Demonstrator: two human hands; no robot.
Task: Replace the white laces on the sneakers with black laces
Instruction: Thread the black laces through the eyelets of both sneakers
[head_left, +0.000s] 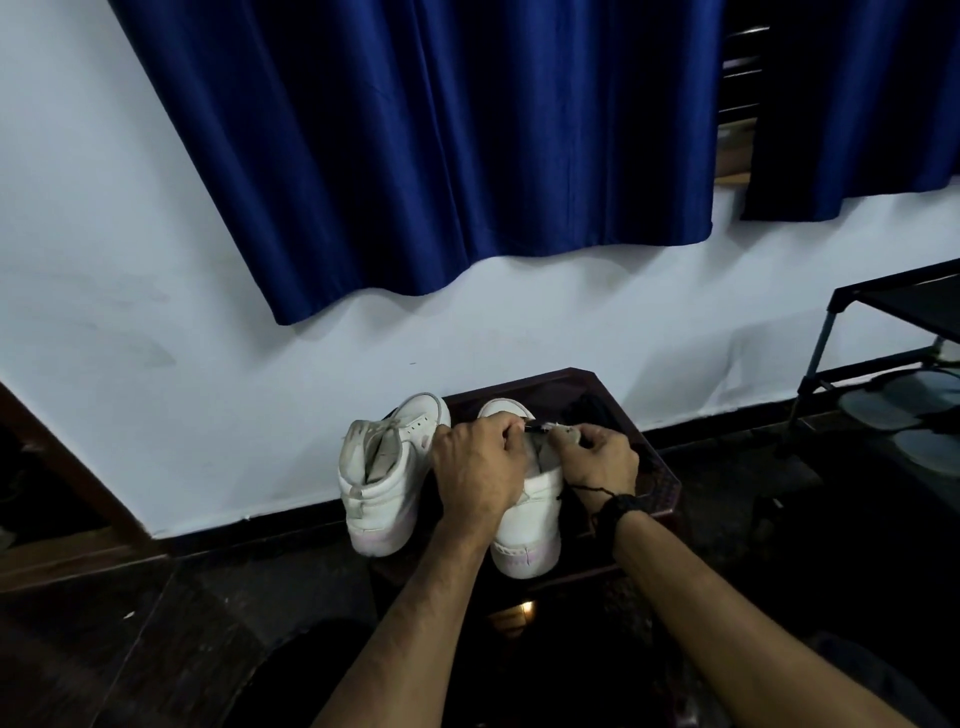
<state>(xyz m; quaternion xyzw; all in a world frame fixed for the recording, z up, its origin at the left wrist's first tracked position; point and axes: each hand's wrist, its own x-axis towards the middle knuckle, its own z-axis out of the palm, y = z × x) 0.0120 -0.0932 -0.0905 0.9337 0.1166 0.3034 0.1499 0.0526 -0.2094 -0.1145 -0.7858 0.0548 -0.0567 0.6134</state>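
Two white sneakers stand on a dark plastic stool (660, 499), heels toward me. The left sneaker (382, 478) still carries its white laces. Over the right sneaker (530, 525) both my hands work at the lace holes. My left hand (480, 467) covers the sneaker's top, fingers curled, pinching one end of a black lace (537, 427). My right hand (597, 457) pinches the same lace from the other side, at the sneaker's right flap. A dark heap (592, 410), perhaps more black lace, lies on the stool behind the right sneaker. Most of the right sneaker's lacing is hidden by my hands.
The stool stands against a white wall (156, 312) under a blue curtain (441, 145). A black shoe rack (883, 364) with pale footwear is at the right. The floor around is dark. My right wrist wears a dark band.
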